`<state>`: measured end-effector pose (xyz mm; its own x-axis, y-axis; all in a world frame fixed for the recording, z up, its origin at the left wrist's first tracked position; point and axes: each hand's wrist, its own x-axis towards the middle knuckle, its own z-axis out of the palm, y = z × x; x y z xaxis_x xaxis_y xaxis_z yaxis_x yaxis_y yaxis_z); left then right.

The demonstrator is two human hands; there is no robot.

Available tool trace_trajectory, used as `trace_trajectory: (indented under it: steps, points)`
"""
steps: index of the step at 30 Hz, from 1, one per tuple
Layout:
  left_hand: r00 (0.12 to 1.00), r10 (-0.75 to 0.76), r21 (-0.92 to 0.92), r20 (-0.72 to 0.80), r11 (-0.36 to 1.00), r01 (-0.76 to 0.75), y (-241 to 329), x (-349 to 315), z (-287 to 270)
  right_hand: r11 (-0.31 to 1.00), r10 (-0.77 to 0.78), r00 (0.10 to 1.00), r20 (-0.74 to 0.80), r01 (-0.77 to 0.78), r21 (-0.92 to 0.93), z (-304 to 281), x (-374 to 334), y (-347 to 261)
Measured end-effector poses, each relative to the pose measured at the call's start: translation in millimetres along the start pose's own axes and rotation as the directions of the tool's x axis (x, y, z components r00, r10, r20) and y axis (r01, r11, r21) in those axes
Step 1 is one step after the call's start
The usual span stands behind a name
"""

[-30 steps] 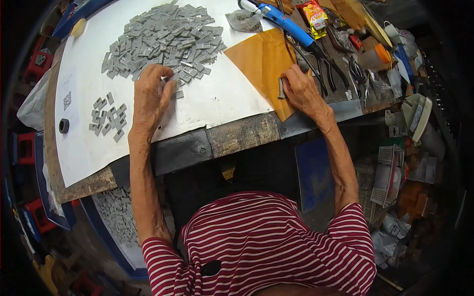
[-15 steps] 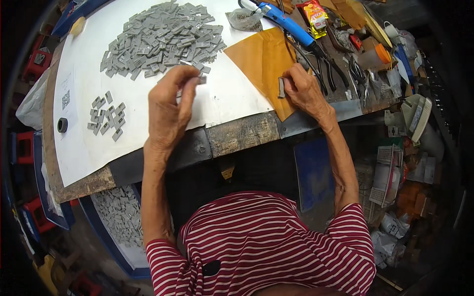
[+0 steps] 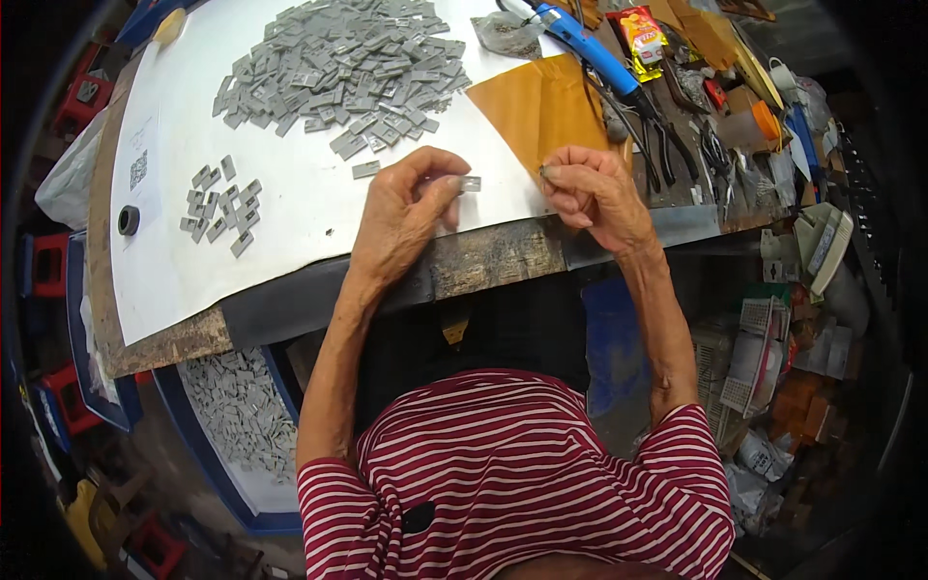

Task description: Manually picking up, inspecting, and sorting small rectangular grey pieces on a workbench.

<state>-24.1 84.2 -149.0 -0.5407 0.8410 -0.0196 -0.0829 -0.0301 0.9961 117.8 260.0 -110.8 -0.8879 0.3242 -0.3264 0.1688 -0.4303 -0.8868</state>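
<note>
Between the thumb and forefinger of my left hand is a small flat grey rectangular piece, held above the white sheet near the bench edge. My right hand is closed in a pinch in front of the brown paper; a tiny dark bit shows at its fingertips, too small to name. A large heap of similar grey pieces lies beyond my left hand. One loose grey piece rests beside that hand. Farther left, a small group of grey pieces is spread on the sheet.
A blue tool with a cable, pliers and a snack packet crowd the right of the bench. A black ring sits at far left. Below the bench, a blue tray holds more grey pieces.
My left hand has moved right and nearer, away from the heap, with a grey piece. My right hand has turned; the grey strip seen in it earlier no longer shows clearly.
</note>
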Motion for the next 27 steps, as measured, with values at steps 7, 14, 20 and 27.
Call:
trace_trajectory:
  steps: [7, 14, 20, 27]
  points:
    - [0.997, -0.061, -0.086, 0.053, 0.994, 0.065, 5.2, -2.2, 0.6, 0.996, 0.077, 0.997, -0.003, -0.078, -0.052, 23.6, 10.2, 9.1]
    - [0.995, -0.064, -0.037, 0.080, 0.997, 0.067, 2.6, -3.1, -1.5, 0.976, 0.015, 1.000, -0.002, -0.015, -0.217, 33.4, 16.5, 18.8]
    - [0.993, -0.077, 0.019, 0.094, 0.997, 0.076, 3.9, -3.5, -1.0, 0.965, 0.006, 0.999, -0.037, -0.016, -0.262, 33.1, 19.3, 21.3]
    - [0.992, -0.061, -0.001, 0.111, 0.998, 0.062, 4.8, -2.6, 0.1, 0.969, 0.011, 0.999, -0.032, -0.018, -0.246, 29.4, 19.8, 23.6]
